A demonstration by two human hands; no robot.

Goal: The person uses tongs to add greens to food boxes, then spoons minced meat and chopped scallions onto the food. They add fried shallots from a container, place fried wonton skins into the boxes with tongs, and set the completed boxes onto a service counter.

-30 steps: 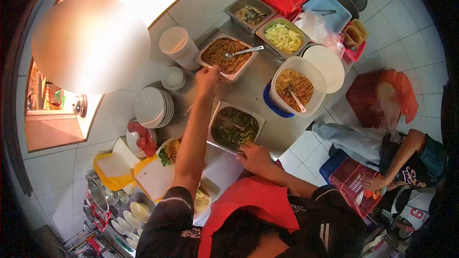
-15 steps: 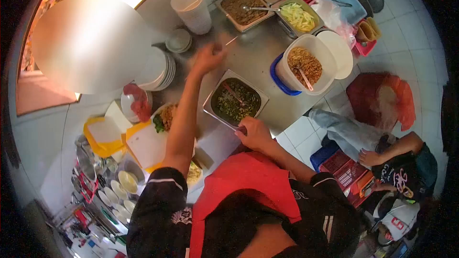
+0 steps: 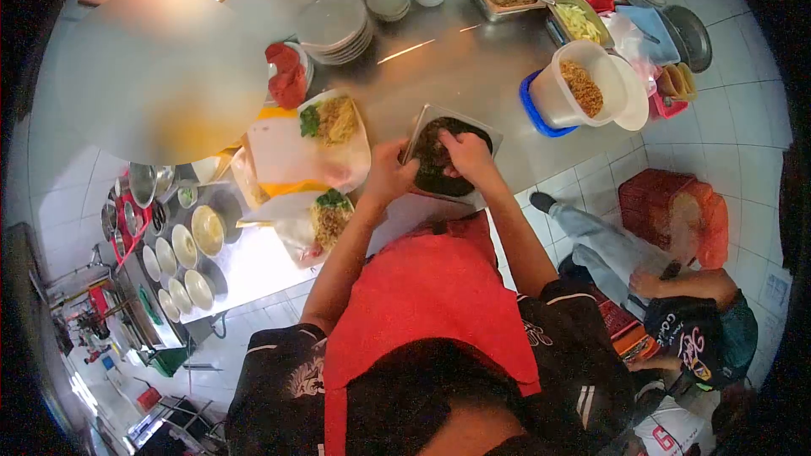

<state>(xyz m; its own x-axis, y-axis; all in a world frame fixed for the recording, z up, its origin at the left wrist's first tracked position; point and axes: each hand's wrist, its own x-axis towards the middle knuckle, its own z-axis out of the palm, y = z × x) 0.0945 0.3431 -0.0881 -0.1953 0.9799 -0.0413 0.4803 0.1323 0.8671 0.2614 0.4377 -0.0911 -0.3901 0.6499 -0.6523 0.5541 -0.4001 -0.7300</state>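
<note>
Sitting near the front edge of the shiny steel counter (image 3: 439,59) is a square metal tray (image 3: 452,152) full of dark green chopped food. The left hand (image 3: 390,176) grips its near corner. The right hand (image 3: 467,156) reaches into the food, fingers bent; I cannot tell what it pinches. Bare counter stretches behind. Two paper sheets with noodles (image 3: 336,121) lie just beside.

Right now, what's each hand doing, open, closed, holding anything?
Left hand: on the left edge of the metal tray of dark greens; grip cannot be told.
Right hand: over the greens in that tray, fingers curled; grip cannot be told.
</note>
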